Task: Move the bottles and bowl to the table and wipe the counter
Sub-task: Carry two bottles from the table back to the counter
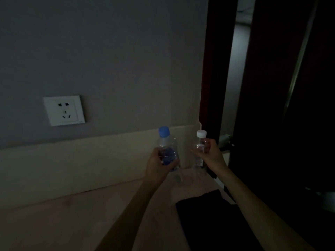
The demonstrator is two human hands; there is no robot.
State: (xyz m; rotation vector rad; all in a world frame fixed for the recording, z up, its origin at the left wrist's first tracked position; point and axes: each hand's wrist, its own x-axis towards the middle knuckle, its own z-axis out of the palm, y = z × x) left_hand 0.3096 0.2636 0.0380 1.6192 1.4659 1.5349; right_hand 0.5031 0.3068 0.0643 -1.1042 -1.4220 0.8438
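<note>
The room is dim. My left hand (159, 164) grips a clear plastic bottle with a blue cap (165, 140) and a blue label, upright, near the back wall. My right hand (211, 153) grips a second clear bottle with a white cap (200, 140), also upright, just to the right of the first. Both bottles stand at the far right end of the pale counter (72, 220); whether their bases touch it I cannot tell. No bowl is in view.
A black cloth (208, 214) lies on the counter beneath my right forearm. A white wall socket (64, 110) sits on the grey wall at left. A dark door frame (215, 69) and a narrow opening stand at the right.
</note>
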